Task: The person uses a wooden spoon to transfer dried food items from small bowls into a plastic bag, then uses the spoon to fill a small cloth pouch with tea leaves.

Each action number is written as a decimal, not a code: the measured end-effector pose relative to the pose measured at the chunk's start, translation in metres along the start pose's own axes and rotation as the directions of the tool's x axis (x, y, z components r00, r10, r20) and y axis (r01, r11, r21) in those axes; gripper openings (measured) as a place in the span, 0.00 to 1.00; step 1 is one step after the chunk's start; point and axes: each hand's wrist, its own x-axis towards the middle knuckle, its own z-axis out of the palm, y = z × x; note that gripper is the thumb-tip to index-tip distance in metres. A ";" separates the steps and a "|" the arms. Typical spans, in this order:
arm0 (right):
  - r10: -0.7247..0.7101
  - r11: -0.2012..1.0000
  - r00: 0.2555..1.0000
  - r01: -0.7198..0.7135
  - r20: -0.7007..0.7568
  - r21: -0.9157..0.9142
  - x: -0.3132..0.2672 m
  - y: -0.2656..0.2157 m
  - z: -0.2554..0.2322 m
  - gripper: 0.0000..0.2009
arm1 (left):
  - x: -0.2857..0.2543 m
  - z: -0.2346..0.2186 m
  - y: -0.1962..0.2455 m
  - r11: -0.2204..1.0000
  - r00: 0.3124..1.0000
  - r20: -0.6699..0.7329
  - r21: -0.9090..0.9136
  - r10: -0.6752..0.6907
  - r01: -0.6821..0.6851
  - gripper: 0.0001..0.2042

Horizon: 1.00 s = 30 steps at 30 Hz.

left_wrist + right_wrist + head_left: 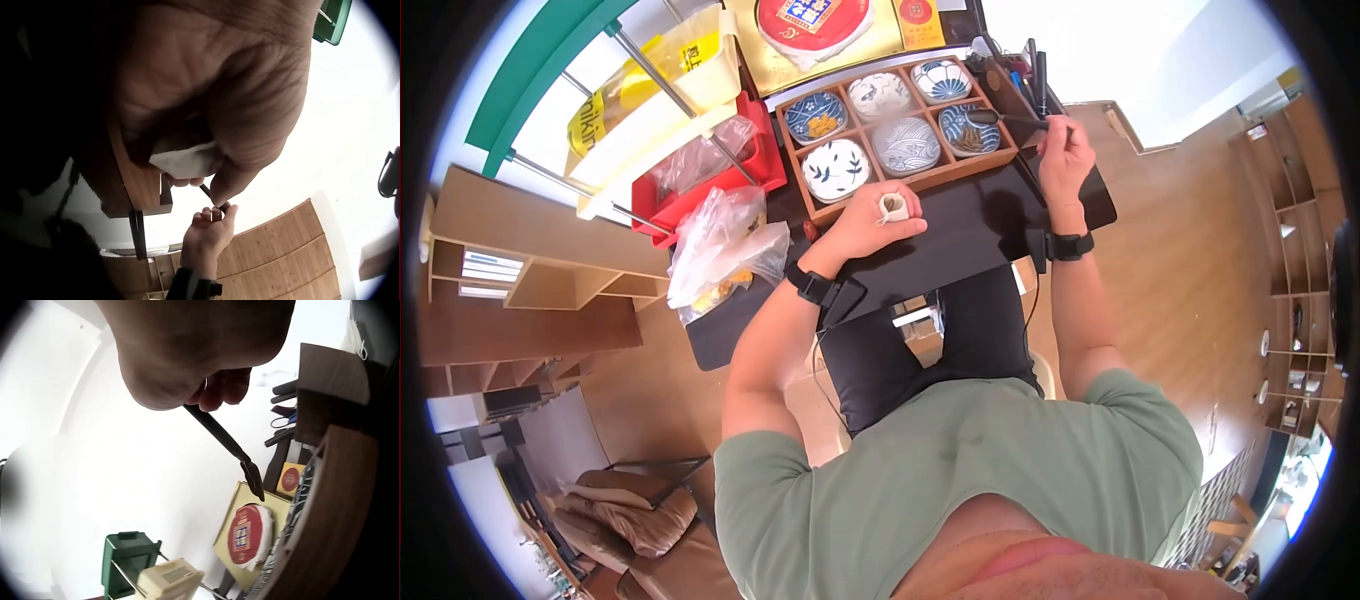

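Observation:
My left hand (874,219) holds a small white pouch (892,208) upright, its mouth open at the top with a string hanging. In the left wrist view the pouch (186,161) sits within curled fingers. My right hand (1067,160) grips a dark spoon (984,117) by the end of its handle. The spoon's bowl end is over a blue patterned bowl (960,119) that has brown dried pieces in it. In the right wrist view the spoon (219,432) points down and away. That bowl stands in a divided wooden tray (940,178), in front of my left hand.
Other patterned bowls fill the tray, one with yellow-orange pieces (824,126). Behind stands a gold box (772,66) with a red round package (815,25). A red bin (772,150) and a plastic bag (715,250) lie left. A pen holder (1000,88) stands right, on the dark table (960,235).

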 end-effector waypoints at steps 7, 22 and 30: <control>-0.209 0.954 0.974 0.222 0.083 -0.200 0.001 0.015 0.003 0.08 | 0.001 -0.002 -0.006 0.999 0.999 0.019 -0.009 0.031 -0.031 0.10; 0.054 0.986 0.997 -0.063 0.061 0.157 0.018 0.052 0.008 0.16 | 0.001 -0.001 -0.007 0.998 0.998 0.047 -0.056 0.037 -0.034 0.11; 0.013 0.998 0.984 -0.023 0.176 0.051 0.034 0.038 0.012 0.13 | 0.001 0.000 -0.004 0.993 1.000 0.016 -0.114 0.018 -0.016 0.12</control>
